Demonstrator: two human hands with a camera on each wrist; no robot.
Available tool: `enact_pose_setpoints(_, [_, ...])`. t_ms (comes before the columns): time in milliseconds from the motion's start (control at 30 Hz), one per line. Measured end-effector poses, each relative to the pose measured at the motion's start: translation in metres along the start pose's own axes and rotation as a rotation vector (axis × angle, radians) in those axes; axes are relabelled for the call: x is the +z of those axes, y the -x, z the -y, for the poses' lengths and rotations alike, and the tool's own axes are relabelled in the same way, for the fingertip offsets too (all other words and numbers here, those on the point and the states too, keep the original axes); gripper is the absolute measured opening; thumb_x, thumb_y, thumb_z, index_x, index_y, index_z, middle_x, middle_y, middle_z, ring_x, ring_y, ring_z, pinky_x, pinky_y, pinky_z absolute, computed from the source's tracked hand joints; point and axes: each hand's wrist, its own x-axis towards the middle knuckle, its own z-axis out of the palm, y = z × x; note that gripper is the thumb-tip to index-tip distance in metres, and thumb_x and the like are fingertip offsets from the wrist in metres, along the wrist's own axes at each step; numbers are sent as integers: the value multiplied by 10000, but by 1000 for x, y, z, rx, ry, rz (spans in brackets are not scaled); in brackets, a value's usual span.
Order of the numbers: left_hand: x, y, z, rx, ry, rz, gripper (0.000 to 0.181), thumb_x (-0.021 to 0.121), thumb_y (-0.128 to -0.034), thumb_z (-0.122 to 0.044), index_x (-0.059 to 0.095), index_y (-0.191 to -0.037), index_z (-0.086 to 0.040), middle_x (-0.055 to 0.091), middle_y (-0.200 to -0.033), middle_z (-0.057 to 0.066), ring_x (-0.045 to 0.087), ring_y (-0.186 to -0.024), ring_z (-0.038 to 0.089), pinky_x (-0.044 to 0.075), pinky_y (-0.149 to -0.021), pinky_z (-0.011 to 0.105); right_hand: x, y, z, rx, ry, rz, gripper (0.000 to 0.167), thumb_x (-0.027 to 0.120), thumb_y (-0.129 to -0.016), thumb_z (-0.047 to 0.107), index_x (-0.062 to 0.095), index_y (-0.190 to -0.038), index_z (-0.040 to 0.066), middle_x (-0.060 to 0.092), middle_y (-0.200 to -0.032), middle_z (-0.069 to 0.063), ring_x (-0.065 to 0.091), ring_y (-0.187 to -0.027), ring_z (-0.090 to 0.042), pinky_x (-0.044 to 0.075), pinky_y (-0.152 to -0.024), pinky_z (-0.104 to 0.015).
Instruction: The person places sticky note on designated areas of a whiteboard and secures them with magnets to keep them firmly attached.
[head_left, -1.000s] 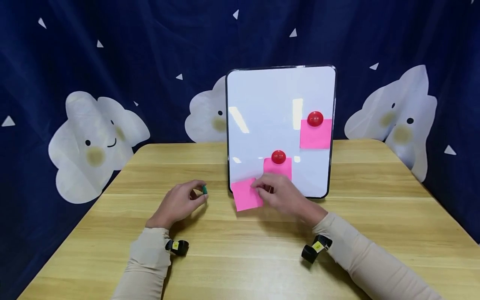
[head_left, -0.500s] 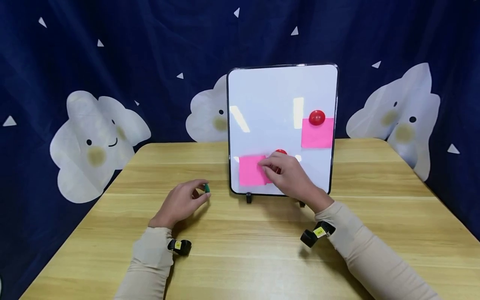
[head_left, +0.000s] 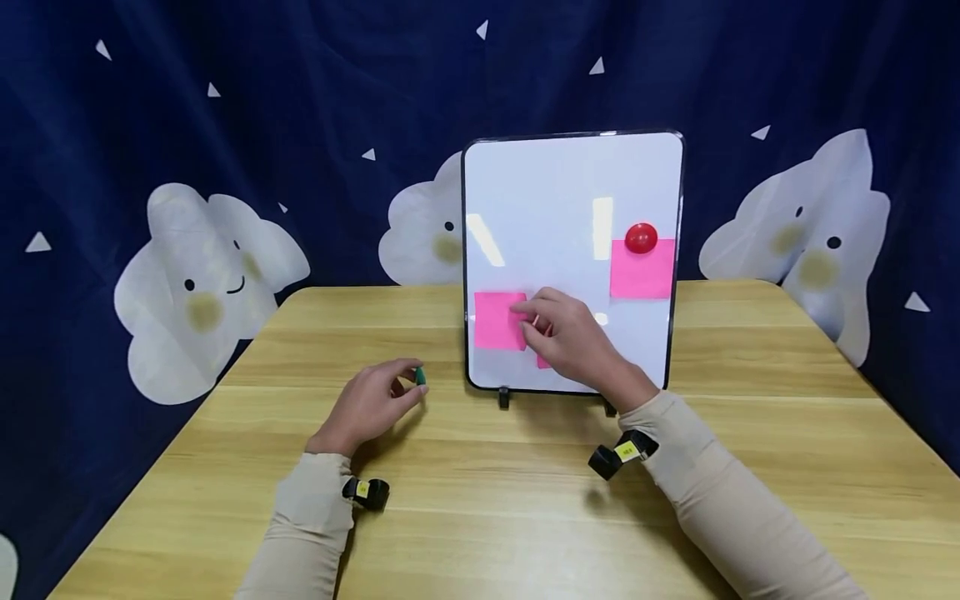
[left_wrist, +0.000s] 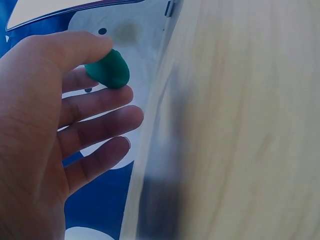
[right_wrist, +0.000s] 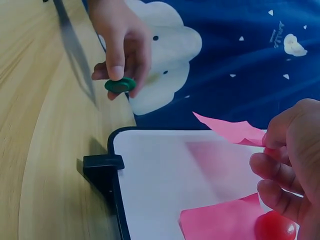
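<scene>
Between thumb and fingers, my left hand (head_left: 367, 404) pinches a round green magnet (left_wrist: 111, 69), low over the table to the left of the whiteboard. The right hand (head_left: 573, 337) pinches the right edge of a pink sticky note (head_left: 498, 321) in front of the board's lower left. In the right wrist view that note (right_wrist: 232, 131) stands off the white surface, slightly bent. A second pink note (right_wrist: 220, 222) lies on the whiteboard (head_left: 540, 200) under a red magnet (right_wrist: 276, 227); in the head view my right hand mostly covers both.
At the board's right edge, another pink note (head_left: 641, 271) hangs under a red magnet (head_left: 641, 238). Black feet (head_left: 504, 397) hold the board upright on the wooden table (head_left: 465, 517). A dark blue curtain (head_left: 337, 67) with cloud shapes hangs behind.
My right hand has lifted the held sticky note from below the board's lower left corner to in front of its surface. The left hand keeps the green magnet at nearly the same spot.
</scene>
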Motion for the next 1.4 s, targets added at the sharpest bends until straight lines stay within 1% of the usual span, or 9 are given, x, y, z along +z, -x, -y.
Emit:
enact_pose_setpoints(100, [0,-2,-1,3,-4,-1,413,703,-945,-330,666,-1299,-120,720,-1053,-35,618,-749,58,516,-677,343,0,-1,-3,-7,6,-8,230,702,-884,-12,745,-1110,-9,604,-881,-31,533,-684,-123,492,-592,-259])
enact_pose_setpoints(300, [-2,-1,-3,6,-12,-5,422,698,-943,-360,666,-1295,-128,716,-1073,-44,600,-726,46,499,-652,330,-1,-5,-6,-13,16,-66,236,697,-878,-28,742,-1109,-27,604,-862,-35,526,-671,-119,477,-579,-255])
enact_pose_setpoints(533, [0,-1,-4,21,-14,-9,427,696,-943,-369,662,-1300,-139,690,-910,-55,590,-696,44,494,-639,327,-2,-14,-9,-4,61,-96,232,694,-886,0,741,-1111,-32,629,-909,-65,531,-662,-129,482,-593,-261])
enact_pose_setpoints(700, [4,-1,-4,47,-4,-21,431,697,-941,-373,663,-1296,-131,706,-960,-40,592,-692,34,499,-636,315,-2,-20,-10,28,94,-94,237,689,-897,29,742,-1123,-21,628,-919,-65,531,-675,-145,476,-595,-269])
enact_pose_setpoints(800, [4,-2,-6,60,-3,-33,431,711,-934,-353,663,-1292,-119,718,-1030,-21,596,-702,29,507,-648,320,-1,-24,-9,28,150,-83,251,683,-904,46,739,-1142,-14,627,-935,-67,540,-701,-153,478,-603,-274])
enact_pose_setpoints(900, [3,-3,-8,63,1,-40,416,727,-927,-321,666,-1284,-118,718,-1096,-14,603,-711,25,512,-662,326,0,-27,-8,27,241,-66,266,674,-913,65,736,-1162,0,621,-949,-68,544,-727,-159,477,-607,-276])
enact_pose_setpoints(1033, [4,-3,-9,62,11,-34,410,730,-927,-315,667,-1284,-122,714,-1114,-24,604,-712,16,513,-664,320,2,-29,-7,37,347,-43,279,683,-910,79,733,-1177,13,607,-947,-81,553,-726,-171,492,-598,-283])
enact_pose_setpoints(1233, [6,-3,-9,61,-7,-31,416,721,-930,-339,668,-1286,-130,715,-1066,-40,594,-708,4,507,-666,313,5,-29,-7,15,425,-29,293,728,-886,97,736,-1168,21,618,-974,-109,606,-716,-189,531,-600,-293])
enact_pose_setpoints(1400, [7,-5,-12,76,-7,-39,414,731,-923,-318,672,-1283,-123,712,-1061,-42,597,-718,14,510,-667,315,5,-31,-5,2,464,-32,284,742,-869,98,743,-1147,44,604,-961,-108,600,-692,-192,520,-577,-289])
